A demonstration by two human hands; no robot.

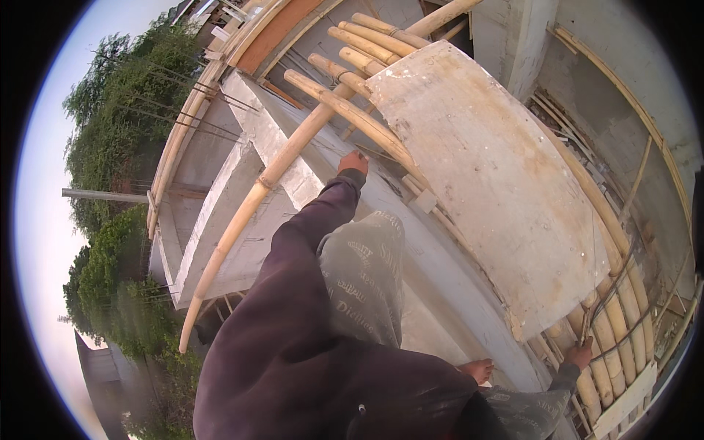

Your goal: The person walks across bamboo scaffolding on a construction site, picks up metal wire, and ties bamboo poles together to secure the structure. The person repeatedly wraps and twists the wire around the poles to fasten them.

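My left hand, at the end of a dark sleeve, is closed above the concrete beam, just below the bamboo poles. What it grips, if anything, is hidden. Low on the right, my right hand is closed around the lower end of a thin dark thing whose kind I cannot make out. This hand is over a row of bamboo poles, beside the lower edge of a large, stained, pale board. A dark cable runs over the poles close by.
One long bamboo pole crosses the concrete beams on the left. Thin steel rods stick out near the trees. A bare foot is on the concrete beam. Loose wood strips lie lower down at right, beside a grey wall.
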